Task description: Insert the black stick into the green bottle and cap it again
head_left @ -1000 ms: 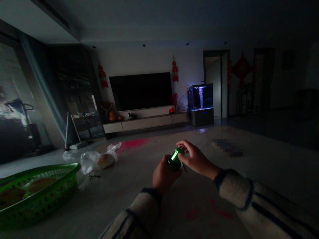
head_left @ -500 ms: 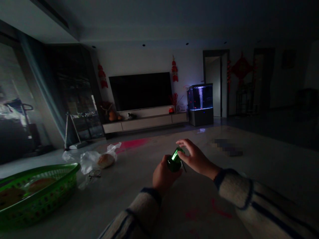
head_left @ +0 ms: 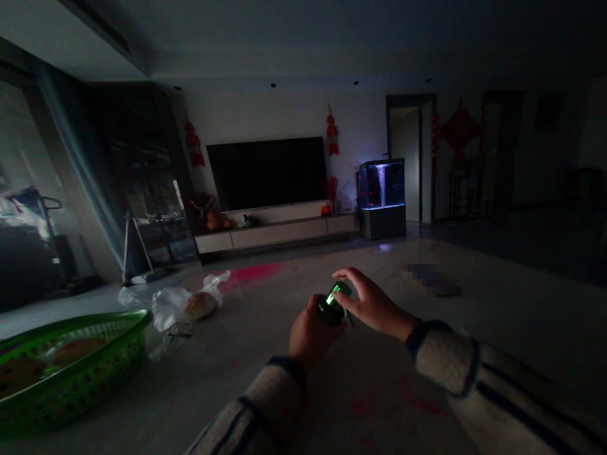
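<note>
Low in the middle of the head view, my left hand (head_left: 310, 333) is wrapped round the dark rounded body of a small green object (head_left: 329, 309). A shiny green cylindrical top (head_left: 339, 291) rises from that body and catches the light. My right hand (head_left: 367, 300) has its thumb and fingers closed about this top from the right. A thin dark rod (head_left: 351, 319) sticks out below the right fingers; where it joins is hidden. The room is dim, so the object's exact kind cannot be made out.
A green plastic basket (head_left: 95, 370) with round bread-like items stands at the left of the table (head_left: 227, 379). Beyond it lie a bread roll (head_left: 200, 306), a clear plastic bag (head_left: 168, 306) and glasses (head_left: 180, 330). A blurred flat object (head_left: 431, 281) lies at the right.
The right hand's fingers have shifted slightly on the shiny top, and the top's glint has moved down a little. The left hand keeps its hold almost unmoved.
</note>
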{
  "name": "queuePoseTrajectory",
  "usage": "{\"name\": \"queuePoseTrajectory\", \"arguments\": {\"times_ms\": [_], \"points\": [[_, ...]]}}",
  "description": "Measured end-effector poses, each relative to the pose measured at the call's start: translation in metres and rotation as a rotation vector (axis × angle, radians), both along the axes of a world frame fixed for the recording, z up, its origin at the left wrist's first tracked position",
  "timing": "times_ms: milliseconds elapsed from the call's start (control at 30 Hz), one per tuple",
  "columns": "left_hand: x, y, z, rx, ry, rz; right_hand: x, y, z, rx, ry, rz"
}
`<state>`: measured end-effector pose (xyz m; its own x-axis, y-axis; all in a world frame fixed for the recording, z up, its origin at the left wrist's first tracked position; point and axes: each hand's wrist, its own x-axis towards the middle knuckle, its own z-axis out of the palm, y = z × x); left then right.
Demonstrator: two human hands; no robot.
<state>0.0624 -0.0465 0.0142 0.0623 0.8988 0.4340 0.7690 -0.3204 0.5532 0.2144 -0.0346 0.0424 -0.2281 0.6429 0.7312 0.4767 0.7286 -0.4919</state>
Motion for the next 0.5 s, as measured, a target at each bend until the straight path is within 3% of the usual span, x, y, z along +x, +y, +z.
{"name": "queuePoseTrajectory", "arguments": {"times_ms": [500], "points": [[-0.0013, -0.0002, 0.0025, 0.006, -0.015, 0.004, 0.0, 0.0015, -0.0022, -0.049, 0.023, -0.014]]}}
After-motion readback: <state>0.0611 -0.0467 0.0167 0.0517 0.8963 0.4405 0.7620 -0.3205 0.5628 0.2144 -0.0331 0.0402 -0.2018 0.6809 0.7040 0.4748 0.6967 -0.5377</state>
